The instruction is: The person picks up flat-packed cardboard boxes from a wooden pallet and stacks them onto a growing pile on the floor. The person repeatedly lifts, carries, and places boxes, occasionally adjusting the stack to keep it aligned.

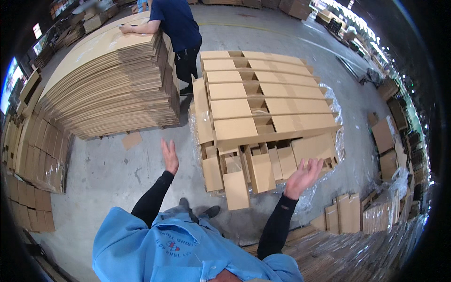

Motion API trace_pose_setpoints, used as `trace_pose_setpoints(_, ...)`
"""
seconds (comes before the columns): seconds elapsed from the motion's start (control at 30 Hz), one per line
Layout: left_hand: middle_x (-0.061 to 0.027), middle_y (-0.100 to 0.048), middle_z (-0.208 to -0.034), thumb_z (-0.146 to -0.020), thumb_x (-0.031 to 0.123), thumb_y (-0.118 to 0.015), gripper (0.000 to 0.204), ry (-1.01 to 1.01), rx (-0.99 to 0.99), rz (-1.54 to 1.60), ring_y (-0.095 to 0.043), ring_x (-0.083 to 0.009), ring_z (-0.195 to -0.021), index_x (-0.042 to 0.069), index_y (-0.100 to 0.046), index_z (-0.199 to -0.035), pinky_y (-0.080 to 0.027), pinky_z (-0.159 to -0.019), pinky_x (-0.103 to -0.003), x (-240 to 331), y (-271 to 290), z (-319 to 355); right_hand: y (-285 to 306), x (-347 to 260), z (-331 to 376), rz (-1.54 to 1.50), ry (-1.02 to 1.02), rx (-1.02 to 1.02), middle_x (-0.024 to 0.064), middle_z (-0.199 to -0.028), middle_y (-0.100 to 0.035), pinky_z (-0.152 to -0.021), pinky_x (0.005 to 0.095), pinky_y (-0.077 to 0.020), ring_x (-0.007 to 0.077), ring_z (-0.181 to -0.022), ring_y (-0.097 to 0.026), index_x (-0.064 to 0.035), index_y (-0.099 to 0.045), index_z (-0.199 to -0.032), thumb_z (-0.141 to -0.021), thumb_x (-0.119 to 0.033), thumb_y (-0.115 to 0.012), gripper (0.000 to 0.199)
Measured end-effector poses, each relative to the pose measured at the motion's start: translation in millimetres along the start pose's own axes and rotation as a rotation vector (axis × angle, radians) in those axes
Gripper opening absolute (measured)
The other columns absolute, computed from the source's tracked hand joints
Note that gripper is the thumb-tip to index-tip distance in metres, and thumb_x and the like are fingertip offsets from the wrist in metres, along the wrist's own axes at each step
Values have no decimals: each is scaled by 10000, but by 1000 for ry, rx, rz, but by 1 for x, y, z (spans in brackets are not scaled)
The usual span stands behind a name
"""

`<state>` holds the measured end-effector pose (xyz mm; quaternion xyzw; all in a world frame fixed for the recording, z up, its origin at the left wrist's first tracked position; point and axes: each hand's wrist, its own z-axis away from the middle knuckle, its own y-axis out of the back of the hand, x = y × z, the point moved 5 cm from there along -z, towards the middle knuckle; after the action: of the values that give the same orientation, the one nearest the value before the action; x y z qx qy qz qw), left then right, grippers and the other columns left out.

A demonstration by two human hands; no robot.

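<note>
Both arms up in black sleeves, left hand raised flat, fingers together; right hand spread open, palm up, holding nothing.

The single head-worn fisheye camera looked steeply down and forward over the wearer's chest. Both raised forearms entered from the lower edge; the floor and open boxes lay near, the warehouse bending toward the rim.

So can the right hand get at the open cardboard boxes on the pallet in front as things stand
Probably yes. The right hand is open and empty, raised just over the near edge of the open cardboard boxes, and nothing lies between them.
</note>
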<state>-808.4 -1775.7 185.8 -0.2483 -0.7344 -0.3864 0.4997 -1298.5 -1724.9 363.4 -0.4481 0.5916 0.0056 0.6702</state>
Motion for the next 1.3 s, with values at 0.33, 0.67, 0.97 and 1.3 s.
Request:
trace_pose_setpoints(0.33,-282,-497,-1321,-764,604,-627,908,564,-820,-724,-486,-372,-1246,-70,-437,-1341,-398,-1044,-403,-279,166,178,-93,8,238,101,-76,-1048,185,-1108,-621,-892,365,-498,231,-1007,-609,74,-507,-1236,-879,18,-541,363)
trace_pose_setpoints(0.67,-268,-507,-1318,-781,589,-608,855,821,-318,-423,-495,-392,-1228,-38,-454,-1342,-408,-1030,-427,-326,321,277,-66,178,507,605,-635,-1841,136,-1111,-659,-881,295,-489,186,-994,-621,51,-553,-1220,-864,-98,-647,397)
trace_pose_setpoints(0.97,-243,-582,-1224,-829,468,-613,687,1057,234,-205,-559,-382,-1139,-21,-492,-1296,-446,-967,-443,-274,459,337,23,404,566,1161,159,-2894,227,-1043,-666,-856,332,-506,267,-957,-652,36,-639,-1125,-765,-365,-688,540)
trace_pose_setpoints(1.3,-252,-536,-1293,-790,478,-634,734,1612,593,-192,-523,-355,-1208,-29,-502,-1303,-417,-1022,-406,-309,486,589,-47,460,746,1339,-461,-2777,139,-835,-674,-489,321,-501,201,-647,-646,66,-580,-1182,-783,-130,-687,457)
